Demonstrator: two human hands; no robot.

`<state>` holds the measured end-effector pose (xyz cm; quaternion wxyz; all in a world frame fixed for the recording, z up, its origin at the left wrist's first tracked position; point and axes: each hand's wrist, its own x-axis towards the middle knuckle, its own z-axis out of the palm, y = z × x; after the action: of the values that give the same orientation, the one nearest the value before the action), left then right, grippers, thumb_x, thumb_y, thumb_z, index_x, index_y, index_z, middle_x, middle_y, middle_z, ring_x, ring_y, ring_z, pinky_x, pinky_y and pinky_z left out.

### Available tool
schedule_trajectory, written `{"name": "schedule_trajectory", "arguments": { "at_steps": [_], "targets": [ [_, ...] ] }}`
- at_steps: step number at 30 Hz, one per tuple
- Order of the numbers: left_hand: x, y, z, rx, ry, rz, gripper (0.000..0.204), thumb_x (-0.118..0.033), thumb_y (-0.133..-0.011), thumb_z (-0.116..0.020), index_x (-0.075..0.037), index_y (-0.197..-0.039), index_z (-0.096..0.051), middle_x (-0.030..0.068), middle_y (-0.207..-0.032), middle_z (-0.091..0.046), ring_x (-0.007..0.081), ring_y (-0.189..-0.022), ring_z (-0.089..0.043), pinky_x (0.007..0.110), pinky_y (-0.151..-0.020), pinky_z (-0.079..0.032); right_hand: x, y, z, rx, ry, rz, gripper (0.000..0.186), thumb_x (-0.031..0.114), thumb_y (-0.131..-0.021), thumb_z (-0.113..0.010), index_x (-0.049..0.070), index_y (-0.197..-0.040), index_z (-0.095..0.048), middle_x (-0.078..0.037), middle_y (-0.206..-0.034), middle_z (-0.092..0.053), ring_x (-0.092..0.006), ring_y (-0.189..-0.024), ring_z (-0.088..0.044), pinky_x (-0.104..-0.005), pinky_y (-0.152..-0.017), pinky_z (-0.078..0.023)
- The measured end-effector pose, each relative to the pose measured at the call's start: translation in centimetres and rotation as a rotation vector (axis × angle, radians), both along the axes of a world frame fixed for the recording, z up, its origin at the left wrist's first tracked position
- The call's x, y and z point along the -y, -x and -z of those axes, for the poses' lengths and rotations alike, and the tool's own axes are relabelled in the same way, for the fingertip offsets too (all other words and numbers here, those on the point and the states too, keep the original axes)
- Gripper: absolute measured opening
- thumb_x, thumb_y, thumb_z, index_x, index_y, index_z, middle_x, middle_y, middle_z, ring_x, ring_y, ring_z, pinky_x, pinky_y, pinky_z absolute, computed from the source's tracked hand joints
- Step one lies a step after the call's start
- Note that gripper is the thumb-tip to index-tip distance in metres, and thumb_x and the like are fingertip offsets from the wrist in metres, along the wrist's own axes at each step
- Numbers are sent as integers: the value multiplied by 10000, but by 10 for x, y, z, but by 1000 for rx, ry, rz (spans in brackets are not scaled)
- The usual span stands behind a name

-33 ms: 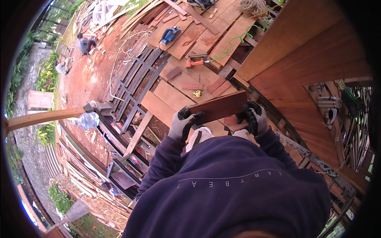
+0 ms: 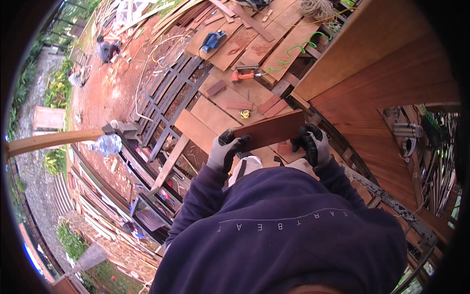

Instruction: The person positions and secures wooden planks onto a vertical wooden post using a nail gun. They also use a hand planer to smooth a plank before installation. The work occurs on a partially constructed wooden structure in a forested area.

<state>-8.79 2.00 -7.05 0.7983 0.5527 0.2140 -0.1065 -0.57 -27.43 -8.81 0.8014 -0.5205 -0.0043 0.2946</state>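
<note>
A short reddish-brown wooden board point(image 2: 269, 131) is held up in front of my body, its broad face tilted toward me. My left hand point(image 2: 225, 148), in a grey and black glove, grips its left end. At the right end, my right hand point(image 2: 313, 145) in a matching glove closes on the board's edge. Just beyond the board lies a yellow tape measure point(image 2: 245, 113) on the light plank decking point(image 2: 205, 113). Small pieces of reddish wood point(image 2: 239, 105) rest near it. An orange nail gun point(image 2: 243, 75) with a coiled green hose point(image 2: 289, 58) lies farther off.
A blue power planer point(image 2: 213, 41) sits on the far planks. Dark metal joists point(image 2: 169, 93) with open gaps run left of the decking. Large wooden panels point(image 2: 362, 63) rise at the right. A plastic bottle point(image 2: 108, 144) is at the left. Two people, one crouching point(image 2: 105, 50), are on the red ground.
My view has shifted slightly, so the decking and tools appear a little farther right. The board tips slightly and stays between both hands.
</note>
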Motion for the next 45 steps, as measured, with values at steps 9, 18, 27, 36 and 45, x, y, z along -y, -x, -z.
{"name": "schedule_trajectory", "arguments": {
  "at_steps": [9, 18, 27, 36, 45],
  "targets": [
    [-84, 20, -20, 38, 362, -209, 493, -364, -1018, -476, 6, -1344, -479, 153, -1255, -577, 286, -1106, -624, 452, -930, -548, -114, -10, -2, -434, -66, 61, 184, 205, -981, -583, 24, -1015, -588, -130, -810, -620, -189, -695, -594, -321, -576, -488],
    [-99, -15, -45, 290, 268, -172, 760, -284, -943, -596, -87, -1552, -185, 186, -1339, -517, 259, -1123, -613, 370, -902, -531, -142, -56, 1, -512, -148, -42, 201, 220, -1009, -541, 23, -1011, -581, -109, -800, -609, -183, -671, -580, -310, -583, -477],
    [-109, -56, -51, 148, 141, -292, 463, -139, -937, -653, -1, -1351, -500, 110, -1157, -637, 183, -925, -657, 330, -806, -574, -161, -129, -39, 58, 140, -303, 347, 202, -933, -625, -22, -1190, -561, -181, -1100, -663, -300, -963, -663, -404, -862, -524],
    [-128, -64, -62, 151, 29, -262, 344, -295, -955, -648, 4, -1123, -621, 76, -912, -684, 145, -734, -646, 282, -662, -528, -229, -132, -129, 1536, 780, -680, 767, 335, -714, -788, 116, -1390, -497, -170, -1351, -497, -362, -1210, -501, -467, -1054, -390],
    [-169, -48, -61, 359, 28, -132, 451, -434, -927, -665, -1, -1045, -621, 73, -809, -661, 140, -672, -619, 277, -624, -495, -261, -114, -127, 1078, 579, -608, 780, 261, -645, -844, 51, -1323, -520, -187, -1184, -554, -349, -1089, -578, -424, -944, -482]
  ]
}}
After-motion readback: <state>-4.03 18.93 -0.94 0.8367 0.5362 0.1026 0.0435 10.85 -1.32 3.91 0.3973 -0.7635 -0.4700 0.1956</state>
